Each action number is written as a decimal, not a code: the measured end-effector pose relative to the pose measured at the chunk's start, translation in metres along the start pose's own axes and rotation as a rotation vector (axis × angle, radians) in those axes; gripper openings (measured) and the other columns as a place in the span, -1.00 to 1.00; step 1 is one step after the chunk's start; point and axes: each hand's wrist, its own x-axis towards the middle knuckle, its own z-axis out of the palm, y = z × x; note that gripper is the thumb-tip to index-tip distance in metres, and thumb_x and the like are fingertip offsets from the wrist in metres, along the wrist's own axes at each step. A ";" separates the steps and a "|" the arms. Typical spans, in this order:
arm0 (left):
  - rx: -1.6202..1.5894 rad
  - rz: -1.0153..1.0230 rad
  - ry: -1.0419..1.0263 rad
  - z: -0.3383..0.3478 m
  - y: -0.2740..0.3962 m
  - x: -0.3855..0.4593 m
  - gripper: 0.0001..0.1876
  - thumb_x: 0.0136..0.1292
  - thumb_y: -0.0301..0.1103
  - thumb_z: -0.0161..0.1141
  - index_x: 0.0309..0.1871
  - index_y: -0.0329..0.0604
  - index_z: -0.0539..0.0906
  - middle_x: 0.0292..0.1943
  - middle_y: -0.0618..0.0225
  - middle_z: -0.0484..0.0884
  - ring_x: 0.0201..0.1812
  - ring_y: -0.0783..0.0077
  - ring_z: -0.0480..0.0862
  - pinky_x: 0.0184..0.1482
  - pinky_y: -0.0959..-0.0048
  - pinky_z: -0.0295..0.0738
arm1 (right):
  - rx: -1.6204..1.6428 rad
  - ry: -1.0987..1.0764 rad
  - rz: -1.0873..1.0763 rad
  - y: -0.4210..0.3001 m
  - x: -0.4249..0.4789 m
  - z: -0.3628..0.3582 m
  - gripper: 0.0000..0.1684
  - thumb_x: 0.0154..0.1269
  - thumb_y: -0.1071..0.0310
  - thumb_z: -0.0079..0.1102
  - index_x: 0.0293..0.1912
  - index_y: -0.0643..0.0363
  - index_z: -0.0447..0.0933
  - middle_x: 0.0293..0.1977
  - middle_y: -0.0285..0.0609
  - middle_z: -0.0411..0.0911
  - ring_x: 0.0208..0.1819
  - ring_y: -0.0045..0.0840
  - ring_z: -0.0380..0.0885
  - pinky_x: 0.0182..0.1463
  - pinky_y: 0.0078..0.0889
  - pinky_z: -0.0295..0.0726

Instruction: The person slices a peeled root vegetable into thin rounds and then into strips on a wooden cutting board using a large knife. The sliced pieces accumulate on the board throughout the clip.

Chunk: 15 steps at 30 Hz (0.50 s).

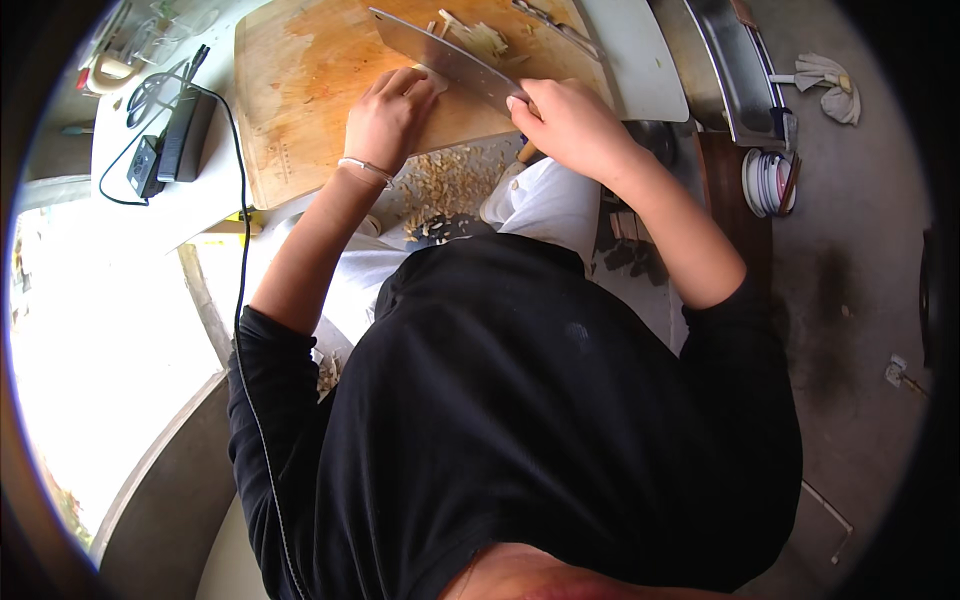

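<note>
My right hand (574, 124) grips the handle of a wide kitchen cleaver (450, 60), its blade slanting up and left over a wooden cutting board (300, 105). Close to the left of the blade, my left hand (390, 112) presses a pale piece of food (431, 77) against the board with bent fingers. The fingers hide much of that piece, so its kind is unclear. Beyond the blade lies a small heap of pale cut strips (480, 39). A metal hand tool (559, 28), perhaps scissors, rests near the board's far right edge.
A black power adapter (186, 135) with cables lies on the white tabletop (217, 172) at the left. One black cable (244, 225) runs down beside my left arm. Pale scraps (450, 187) litter the floor below. A metal tray (739, 82) and a cable reel (769, 182) are at the right.
</note>
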 end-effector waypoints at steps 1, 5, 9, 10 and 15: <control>0.001 0.015 0.004 0.000 0.000 0.001 -0.89 0.39 -0.34 0.41 -0.08 -0.05 0.79 0.01 0.38 0.80 0.01 0.19 0.79 -0.02 0.24 0.75 | -0.020 -0.016 0.002 -0.002 0.000 0.000 -0.62 0.61 0.19 0.14 -0.24 0.33 0.62 -0.42 0.17 0.68 -0.30 0.13 0.71 -0.17 0.09 0.65; -0.016 0.040 -0.035 -0.001 -0.004 0.001 -0.89 0.40 -0.36 0.39 -0.05 -0.04 0.78 0.03 0.38 0.79 0.03 0.18 0.79 -0.03 0.25 0.76 | -0.024 -0.061 0.029 -0.010 0.003 0.012 -0.59 0.61 0.18 0.13 -0.26 0.36 0.64 -0.40 0.24 0.69 -0.28 0.17 0.72 -0.15 0.15 0.68; -0.017 0.060 -0.038 -0.005 -0.004 0.002 -0.87 0.39 -0.39 0.30 -0.04 -0.02 0.73 0.00 0.41 0.75 0.02 0.21 0.77 -0.04 0.27 0.75 | 0.060 -0.057 0.094 -0.001 0.010 0.010 -0.56 0.59 0.16 0.14 -0.26 0.37 0.69 -0.38 0.27 0.70 -0.27 0.17 0.75 -0.12 0.15 0.71; -0.021 0.070 -0.021 -0.005 -0.004 0.002 -0.87 0.38 -0.40 0.26 -0.05 -0.01 0.71 -0.01 0.42 0.73 0.01 0.22 0.76 -0.04 0.28 0.75 | 0.093 -0.062 0.123 0.001 0.010 0.009 -0.56 0.59 0.16 0.15 -0.26 0.37 0.69 -0.38 0.27 0.70 -0.26 0.17 0.75 -0.11 0.14 0.71; -0.023 0.045 -0.059 -0.005 -0.002 0.002 -0.85 0.38 -0.42 0.24 -0.03 0.02 0.70 -0.01 0.46 0.72 0.01 0.24 0.76 -0.07 0.27 0.76 | 0.113 -0.001 0.095 0.005 0.001 0.010 -0.54 0.59 0.14 0.17 -0.26 0.40 0.65 -0.39 0.25 0.69 -0.26 0.14 0.74 -0.10 0.09 0.69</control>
